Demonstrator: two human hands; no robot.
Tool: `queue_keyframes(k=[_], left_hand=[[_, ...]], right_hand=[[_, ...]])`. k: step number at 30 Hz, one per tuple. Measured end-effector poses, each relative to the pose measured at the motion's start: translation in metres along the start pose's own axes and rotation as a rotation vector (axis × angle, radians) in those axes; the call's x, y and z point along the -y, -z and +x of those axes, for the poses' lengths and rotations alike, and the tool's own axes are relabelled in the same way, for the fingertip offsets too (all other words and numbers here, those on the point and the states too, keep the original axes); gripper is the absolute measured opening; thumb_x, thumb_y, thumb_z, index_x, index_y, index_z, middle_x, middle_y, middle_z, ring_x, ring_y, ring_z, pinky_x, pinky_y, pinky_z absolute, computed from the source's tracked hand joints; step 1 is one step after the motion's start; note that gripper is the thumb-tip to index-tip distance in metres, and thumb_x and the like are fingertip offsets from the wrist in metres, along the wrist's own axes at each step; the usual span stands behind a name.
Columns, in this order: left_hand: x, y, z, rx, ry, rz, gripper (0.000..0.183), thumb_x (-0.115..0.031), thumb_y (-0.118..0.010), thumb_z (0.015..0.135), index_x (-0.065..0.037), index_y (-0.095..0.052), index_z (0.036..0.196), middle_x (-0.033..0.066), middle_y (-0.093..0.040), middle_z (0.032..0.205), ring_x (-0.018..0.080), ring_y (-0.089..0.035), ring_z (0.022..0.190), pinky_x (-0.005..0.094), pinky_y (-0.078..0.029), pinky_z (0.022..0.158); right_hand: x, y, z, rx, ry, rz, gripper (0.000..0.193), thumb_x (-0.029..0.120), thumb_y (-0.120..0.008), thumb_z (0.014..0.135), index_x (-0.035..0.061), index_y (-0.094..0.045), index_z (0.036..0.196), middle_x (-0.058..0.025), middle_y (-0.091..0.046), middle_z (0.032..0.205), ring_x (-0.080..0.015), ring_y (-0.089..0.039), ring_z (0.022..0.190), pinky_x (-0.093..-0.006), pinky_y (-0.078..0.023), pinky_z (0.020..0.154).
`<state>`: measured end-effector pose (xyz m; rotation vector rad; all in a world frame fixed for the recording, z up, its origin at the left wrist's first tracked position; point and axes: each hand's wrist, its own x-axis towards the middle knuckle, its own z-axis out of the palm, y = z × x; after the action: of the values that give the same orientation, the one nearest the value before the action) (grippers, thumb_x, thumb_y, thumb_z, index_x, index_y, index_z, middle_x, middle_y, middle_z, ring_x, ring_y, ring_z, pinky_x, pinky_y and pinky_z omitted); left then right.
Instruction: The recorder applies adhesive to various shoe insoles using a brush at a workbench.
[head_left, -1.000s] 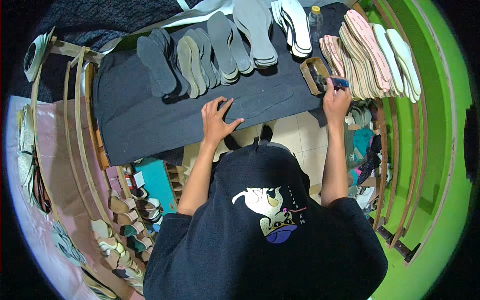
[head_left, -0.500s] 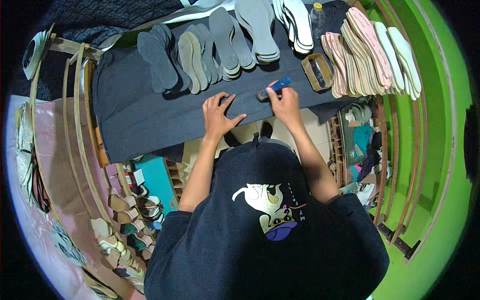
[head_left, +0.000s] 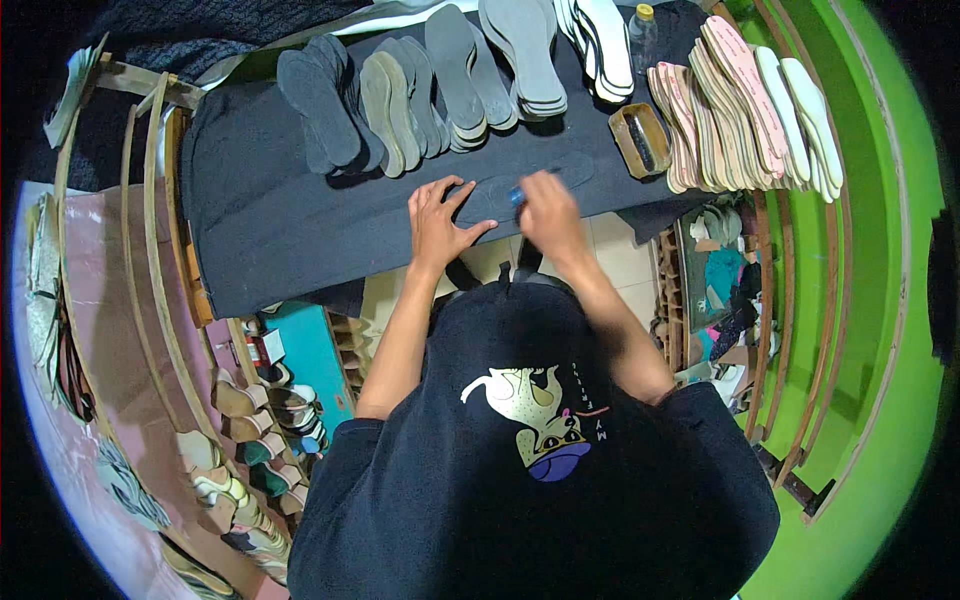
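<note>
Black-cloth tabletop [head_left: 250,230]; flat, dark, foot-shaped insole [head_left: 567,176], my left fingers [head_left: 463,194] spread against it; right fingers [head_left: 535,202] wrapped round blue-handled brush [head_left: 516,196]; likely brushing, next needs steadiness.

Within 1 s, right hand [head_left: 552,215] left tan box [head_left: 640,140], swung inward over dark insole-shaped piece [head_left: 492,204], bringing blue-handled brush [head_left: 516,196] along. Over last 0.5 s, grip shifted: brush, which had jutted up and right, showed only as small blue patch left of hand.
</note>
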<state>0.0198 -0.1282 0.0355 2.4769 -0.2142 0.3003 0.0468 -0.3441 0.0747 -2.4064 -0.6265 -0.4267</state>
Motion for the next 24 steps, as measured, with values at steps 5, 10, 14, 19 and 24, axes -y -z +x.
queue_keyframes(k=[5,10,14,19,24], left_hand=[[0.005,-0.002,-0.002,-0.018,-0.021,0.029,0.071,-0.057,-0.091,0.068,-0.015,-0.079,0.124,0.0043,-0.066,0.130,0.0280,-0.056,0.124,0.0486,-0.035,0.113],[0.002,0.001,-0.001,-0.022,-0.028,0.023,0.072,-0.059,-0.090,0.068,-0.016,-0.079,0.124,0.0047,-0.067,0.130,0.0280,-0.057,0.123,0.0481,-0.037,0.112],[0.002,0.002,0.001,-0.007,-0.040,0.023,0.073,-0.060,-0.090,0.068,-0.016,-0.079,0.124,0.0048,-0.066,0.131,0.0282,-0.057,0.123,0.0476,-0.036,0.111],[0.014,-0.006,-0.003,-0.020,-0.062,-0.001,0.073,-0.060,-0.090,0.068,-0.016,-0.079,0.124,0.0046,-0.065,0.129,0.0285,-0.056,0.122,0.0470,-0.036,0.111],[0.006,0.001,0.000,-0.018,-0.052,0.001,0.072,-0.059,-0.090,0.068,-0.014,-0.079,0.123,0.0054,-0.063,0.123,0.0286,-0.055,0.121,0.0479,-0.035,0.111]], right_hand=[[0.015,-0.010,-0.001,0.029,-0.149,0.216,0.014,0.008,-0.072,0.087,0.0013,-0.068,0.099,-0.0162,-0.068,0.095,-0.0363,-0.068,0.089,-0.0457,-0.055,0.078],[-0.041,0.028,0.015,-0.261,-0.490,0.171,0.009,0.008,-0.068,0.095,-0.0017,-0.069,0.094,-0.0187,-0.069,0.090,-0.0390,-0.069,0.082,-0.0452,-0.054,0.073],[-0.004,-0.002,-0.001,-0.106,-0.098,-0.085,0.024,-0.005,-0.063,0.075,0.0028,-0.062,0.097,-0.0160,-0.060,0.095,-0.0375,-0.060,0.095,-0.0492,-0.051,0.084],[0.046,-0.030,-0.008,-0.020,-0.055,0.194,0.022,-0.002,-0.066,0.081,0.0012,-0.064,0.102,-0.0176,-0.065,0.097,-0.0385,-0.066,0.097,-0.0476,-0.054,0.082],[-0.022,0.011,0.018,-0.295,-0.415,0.091,0.014,0.009,-0.069,0.097,-0.0033,-0.067,0.091,-0.0209,-0.070,0.088,-0.0429,-0.069,0.081,-0.0471,-0.053,0.071]])
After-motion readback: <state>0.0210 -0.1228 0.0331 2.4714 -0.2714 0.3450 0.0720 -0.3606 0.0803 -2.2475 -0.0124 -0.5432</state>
